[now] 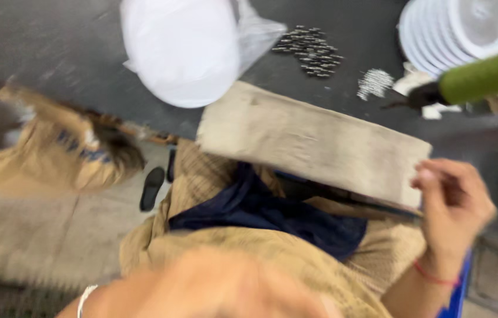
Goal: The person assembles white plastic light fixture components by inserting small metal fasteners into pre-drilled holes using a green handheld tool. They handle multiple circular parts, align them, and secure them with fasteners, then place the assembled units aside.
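Observation:
The picture is blurred. A pale wooden board (313, 141) lies slanted over the edge of a dark worktable (54, 47) and above my lap. My right hand (455, 206), with a red thread at the wrist, has its fingers curled around the board's right end. My left hand (213, 288) is a blurred shape at the bottom of the view, with a white bangle (85, 299) at the wrist; what it holds, if anything, is hidden by the blur. A dark blue cloth (260, 212) lies on my tan clothing under the board.
On the table are a clear bag of white discs (184, 47), a pile of small dark screws (310, 50), a small silvery heap (374, 82), stacked white discs (467, 29) and a green-handled tool (484, 76). Another person in tan (54, 147) is at the left. A black sandal (153, 187) lies on the floor.

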{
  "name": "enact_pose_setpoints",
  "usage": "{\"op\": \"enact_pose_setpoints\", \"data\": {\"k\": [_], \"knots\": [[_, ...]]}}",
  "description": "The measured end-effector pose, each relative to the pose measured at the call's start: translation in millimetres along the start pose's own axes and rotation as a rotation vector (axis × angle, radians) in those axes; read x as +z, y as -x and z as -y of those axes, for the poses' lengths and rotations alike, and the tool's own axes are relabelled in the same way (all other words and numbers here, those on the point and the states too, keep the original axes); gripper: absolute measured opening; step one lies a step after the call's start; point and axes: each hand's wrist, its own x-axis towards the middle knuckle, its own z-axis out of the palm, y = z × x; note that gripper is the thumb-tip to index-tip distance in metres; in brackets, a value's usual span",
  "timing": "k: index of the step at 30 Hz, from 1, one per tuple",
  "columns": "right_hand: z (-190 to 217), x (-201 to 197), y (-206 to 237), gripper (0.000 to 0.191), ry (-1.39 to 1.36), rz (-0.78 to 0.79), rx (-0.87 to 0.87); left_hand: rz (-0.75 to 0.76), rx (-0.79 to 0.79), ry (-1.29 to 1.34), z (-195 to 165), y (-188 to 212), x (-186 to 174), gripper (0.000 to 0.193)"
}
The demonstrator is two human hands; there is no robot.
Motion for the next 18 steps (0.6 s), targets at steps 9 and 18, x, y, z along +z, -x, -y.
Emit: {"op": "enact_pose_setpoints", "data": {"k": [9,18], "knots": [[-90,-38,19,0.006,0.222,0.058,0.169,-1.359,-1.170,-0.226,279,165,-94,0.065],[-103,-47,18,0.005,0.189,0.046,0.180,-0.734,-0.959,0.105,352,147,-29,0.075]]}}
